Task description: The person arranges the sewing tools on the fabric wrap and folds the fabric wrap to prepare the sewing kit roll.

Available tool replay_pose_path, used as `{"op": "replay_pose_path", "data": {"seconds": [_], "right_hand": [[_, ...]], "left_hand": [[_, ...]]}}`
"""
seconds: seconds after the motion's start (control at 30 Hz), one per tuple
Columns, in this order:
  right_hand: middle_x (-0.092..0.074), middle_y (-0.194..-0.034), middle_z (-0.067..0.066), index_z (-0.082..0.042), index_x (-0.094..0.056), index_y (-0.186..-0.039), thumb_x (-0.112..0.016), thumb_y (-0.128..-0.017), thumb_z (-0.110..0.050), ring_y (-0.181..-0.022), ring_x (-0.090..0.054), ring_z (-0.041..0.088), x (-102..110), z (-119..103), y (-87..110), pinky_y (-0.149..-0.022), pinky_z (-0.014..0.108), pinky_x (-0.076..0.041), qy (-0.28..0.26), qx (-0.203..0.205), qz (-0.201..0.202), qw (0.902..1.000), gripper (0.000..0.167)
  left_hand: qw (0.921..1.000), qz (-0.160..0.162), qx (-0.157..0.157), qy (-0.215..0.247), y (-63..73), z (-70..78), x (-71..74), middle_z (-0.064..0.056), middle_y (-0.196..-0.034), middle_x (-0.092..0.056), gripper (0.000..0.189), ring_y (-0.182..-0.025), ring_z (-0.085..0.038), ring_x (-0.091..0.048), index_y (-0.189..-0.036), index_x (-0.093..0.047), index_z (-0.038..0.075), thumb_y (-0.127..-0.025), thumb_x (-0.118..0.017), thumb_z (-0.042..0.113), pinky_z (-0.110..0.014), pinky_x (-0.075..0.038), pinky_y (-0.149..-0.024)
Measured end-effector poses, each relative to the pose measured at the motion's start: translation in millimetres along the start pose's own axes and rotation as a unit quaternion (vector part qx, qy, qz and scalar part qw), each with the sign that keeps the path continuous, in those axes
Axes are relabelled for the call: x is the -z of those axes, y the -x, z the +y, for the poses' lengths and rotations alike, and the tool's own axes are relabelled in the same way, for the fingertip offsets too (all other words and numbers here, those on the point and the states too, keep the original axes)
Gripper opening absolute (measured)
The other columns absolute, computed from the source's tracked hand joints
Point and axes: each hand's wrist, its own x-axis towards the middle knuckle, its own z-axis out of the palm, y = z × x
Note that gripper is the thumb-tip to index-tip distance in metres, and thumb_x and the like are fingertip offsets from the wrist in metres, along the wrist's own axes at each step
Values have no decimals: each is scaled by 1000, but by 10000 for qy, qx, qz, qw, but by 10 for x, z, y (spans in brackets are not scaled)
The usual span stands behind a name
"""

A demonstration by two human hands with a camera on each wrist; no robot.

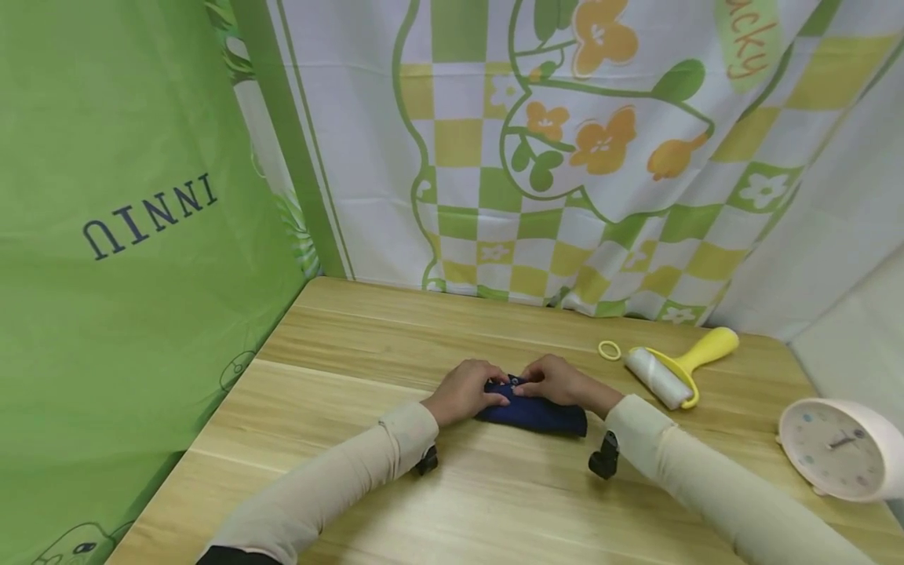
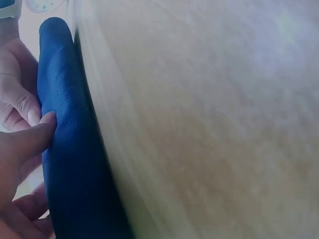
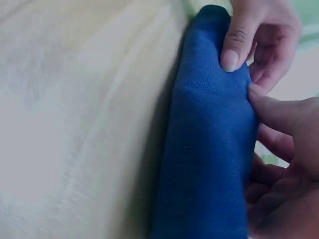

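Note:
A folded dark blue cloth [image 1: 537,414] lies lengthwise on the wooden table, with small pale marks along its far edge. My left hand [image 1: 466,390] grips its left part, thumb over the near face and fingers behind the far edge. On the same edge, close beside it, my right hand [image 1: 561,382] pinches the fabric between thumb and fingers. In the left wrist view the two thumbs almost meet on the blue cloth [image 2: 75,144]. The right wrist view shows a smooth, rounded fold in the cloth [image 3: 209,139]; the fingers behind it are partly hidden.
To the right lies a lint roller [image 1: 660,378] with a yellow handle, and a yellow ring [image 1: 609,351] beside it. A pink clock [image 1: 833,449] stands at the right edge. Behind the table [image 1: 395,329] hangs a patterned curtain [image 1: 459,212]; green fabric [image 1: 141,314] covers the left side.

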Motion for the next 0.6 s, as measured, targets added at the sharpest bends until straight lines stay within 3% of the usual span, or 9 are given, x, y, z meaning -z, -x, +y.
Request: {"op": "replay_pose_path", "data": {"seconds": [0.1, 0.23, 0.43, 0.6], "right_hand": [[-77, -95, 11, -2, -78, -101, -66, -97, -16, -78, -59, 7, -30, 64, 11, -69, 24, -47, -539, -153, 269, 9981, 19], [-78, -97, 13, -4, -79, -99, -65, -98, -14, -79, -63, 8, -97, 107, 16, -69, 23, -48, -603, -83, 814, 9948, 18], [-77, -93, 8, -7, -80, -93, -69, -94, -10, -86, -70, 15, -249, 184, 74, -74, 22, -54, -285, 874, 1774, 9798, 12], [-74, -88, 6, -7, -79, -89, -71, -91, -5, -81, -69, 14, -290, 184, 95, -67, 22, -55, 98, 1793, 2000, 9632, 10]], "left_hand": [[9998, -11, -181, -89, 11, -4, 4, 2, -113, -75, 34, -105, -14, -68, -119, -74, 18, -89, -76, 34, -29, -52, -96], [9994, -148, -240, -180, 19, 1, 12, 1, -115, -74, 32, -106, -14, -67, -122, -74, 19, -94, -71, 35, -29, -52, -97], [9989, -289, -248, -262, 7, 41, 25, 0, -113, -72, 31, -104, -14, -66, -121, -74, 18, -97, -67, 35, -28, -52, -95], [9996, -220, -37, -200, -14, 25, 18, 1, -107, -73, 30, -98, -13, -67, -112, -75, 14, -95, -69, 38, -27, -54, -89]]}}
